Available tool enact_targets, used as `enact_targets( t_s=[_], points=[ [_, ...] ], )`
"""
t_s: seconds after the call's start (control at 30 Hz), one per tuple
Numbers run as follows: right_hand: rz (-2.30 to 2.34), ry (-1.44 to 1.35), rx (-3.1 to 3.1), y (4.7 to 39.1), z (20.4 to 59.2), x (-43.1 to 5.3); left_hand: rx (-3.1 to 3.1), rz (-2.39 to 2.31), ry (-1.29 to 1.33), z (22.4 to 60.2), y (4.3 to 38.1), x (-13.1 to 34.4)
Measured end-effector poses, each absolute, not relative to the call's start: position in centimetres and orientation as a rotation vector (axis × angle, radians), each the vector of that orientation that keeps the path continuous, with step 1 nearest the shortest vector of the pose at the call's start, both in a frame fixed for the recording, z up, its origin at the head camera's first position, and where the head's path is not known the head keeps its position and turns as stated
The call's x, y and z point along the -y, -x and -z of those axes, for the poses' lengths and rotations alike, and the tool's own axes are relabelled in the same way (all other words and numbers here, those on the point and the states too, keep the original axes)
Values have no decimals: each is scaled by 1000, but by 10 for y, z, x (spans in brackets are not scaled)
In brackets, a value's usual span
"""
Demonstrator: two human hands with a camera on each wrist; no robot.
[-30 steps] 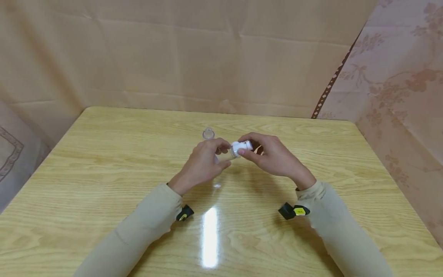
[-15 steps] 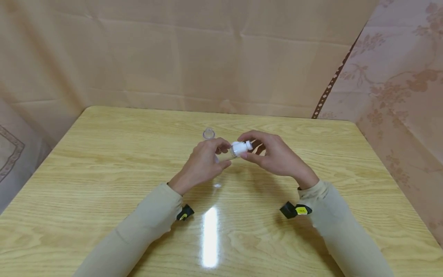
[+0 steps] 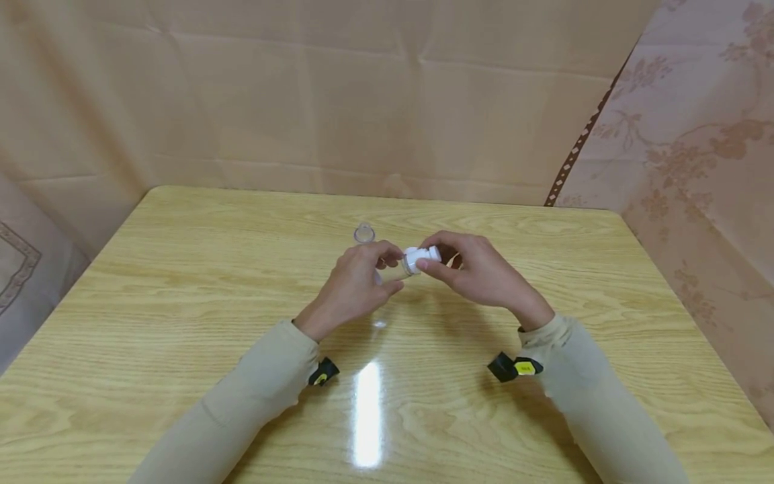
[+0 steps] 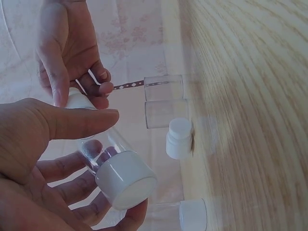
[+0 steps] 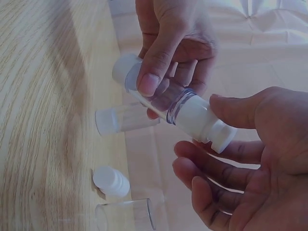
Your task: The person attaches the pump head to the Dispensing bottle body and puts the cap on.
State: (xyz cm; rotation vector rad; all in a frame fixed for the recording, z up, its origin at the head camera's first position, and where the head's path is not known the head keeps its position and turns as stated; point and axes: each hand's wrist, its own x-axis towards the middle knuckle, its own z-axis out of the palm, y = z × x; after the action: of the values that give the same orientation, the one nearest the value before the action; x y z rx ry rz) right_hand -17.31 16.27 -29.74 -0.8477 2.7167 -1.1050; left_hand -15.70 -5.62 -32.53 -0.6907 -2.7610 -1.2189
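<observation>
In the head view my left hand grips a small clear bottle, held tilted above the table. The right wrist view shows its clear body under the left thumb, with a white base at one end and a white pump top at the other. My right hand pinches the pump top between its thumb and fingers. The top sits on the bottle's neck. From the left wrist view the white base faces the camera, and the left fingers wrap the body from below.
On the wood-grain table behind the hands stand a second white pump top, two clear caps and another clear bottle with a white base. In the head view the left hand mostly hides these. A curtain hangs beyond the table's far edge.
The right fingers loosened around the pump top half a second ago and now grip it again. The left hand and the bottle stay in place.
</observation>
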Motion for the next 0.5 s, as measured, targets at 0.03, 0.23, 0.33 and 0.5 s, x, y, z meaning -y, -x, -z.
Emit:
enact_targets(
  t_s=[0.03, 0.23, 0.33, 0.5],
  points=[
    [1102, 837, -2718, 173, 297, -163, 2762, 1218, 690, 325, 157, 56],
    [1095, 811, -2731, 173, 296, -163, 2770, 1216, 685, 323, 156, 56],
    [1109, 831, -2731, 173, 296, -165, 2774, 1219, 681, 324, 156, 56],
    [1121, 883, -2724, 172, 295, -166, 2778, 1220, 676, 324, 157, 56]
  ],
)
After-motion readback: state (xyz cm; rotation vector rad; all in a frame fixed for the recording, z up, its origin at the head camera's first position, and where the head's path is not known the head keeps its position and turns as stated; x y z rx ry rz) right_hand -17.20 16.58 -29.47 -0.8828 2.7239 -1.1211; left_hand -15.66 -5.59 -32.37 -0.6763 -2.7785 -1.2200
